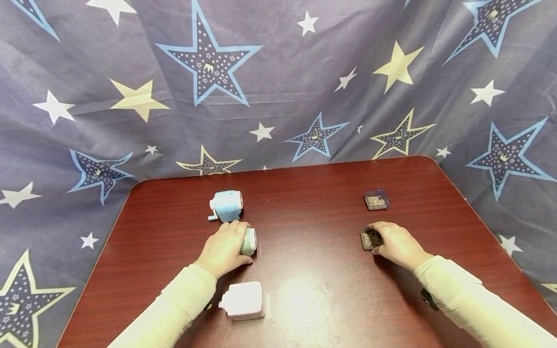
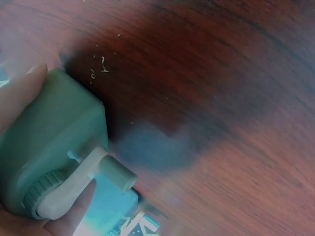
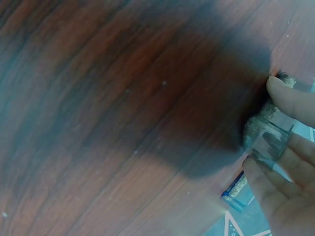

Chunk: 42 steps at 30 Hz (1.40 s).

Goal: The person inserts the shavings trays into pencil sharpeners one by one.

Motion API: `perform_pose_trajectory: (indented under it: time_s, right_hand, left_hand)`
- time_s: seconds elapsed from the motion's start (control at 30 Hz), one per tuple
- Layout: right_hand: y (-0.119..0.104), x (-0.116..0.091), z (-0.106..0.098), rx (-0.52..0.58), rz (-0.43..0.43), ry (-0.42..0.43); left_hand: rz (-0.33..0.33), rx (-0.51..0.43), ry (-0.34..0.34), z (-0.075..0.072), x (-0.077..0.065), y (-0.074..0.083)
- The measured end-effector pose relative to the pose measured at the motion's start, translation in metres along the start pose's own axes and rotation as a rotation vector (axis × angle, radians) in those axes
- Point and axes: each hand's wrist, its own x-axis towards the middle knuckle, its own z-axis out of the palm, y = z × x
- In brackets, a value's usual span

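Observation:
My left hand (image 1: 223, 249) grips a green hand-crank pencil sharpener (image 1: 249, 242) on the left half of the table. Up close in the left wrist view, its pale crank (image 2: 74, 184) faces the camera, and the thumb lies along the green body (image 2: 59, 118). Over on the right, my right hand (image 1: 399, 245) pinches a small clear shavings drawer (image 1: 367, 239) between thumb and fingers. Pale shavings (image 3: 256, 127) show through its walls in the right wrist view. The hand covers part of the drawer.
A blue crank sharpener (image 1: 228, 205) stands just beyond the left hand, a pale pink one (image 1: 244, 300) nearer the front. Behind the right hand sits another shavings drawer (image 1: 376, 201) with a blue-purple front. Shaving crumbs (image 2: 103, 65) dot the brown table (image 1: 313, 217). A star-patterned cloth (image 1: 278, 87) hangs behind.

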Motion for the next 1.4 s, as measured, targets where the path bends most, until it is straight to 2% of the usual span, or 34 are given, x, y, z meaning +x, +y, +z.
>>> perform_pose_trajectory:
  time_s: [0.57, 0.8, 1.4]
  right_hand:
    - [-0.003, 0.002, 0.003, 0.003, 0.008, -0.002]
    - [-0.008, 0.005, 0.006, -0.009, -0.03, 0.013]
    - [-0.016, 0.011, 0.01, 0.0, -0.048, 0.017]
  left_hand:
    - [0.005, -0.01, 0.016, 0.004, -0.001, -0.002]
    - [0.015, -0.011, 0.031, 0.005, -0.001, -0.002]
    - [0.008, -0.002, 0.028, 0.004, 0.0, -0.001]
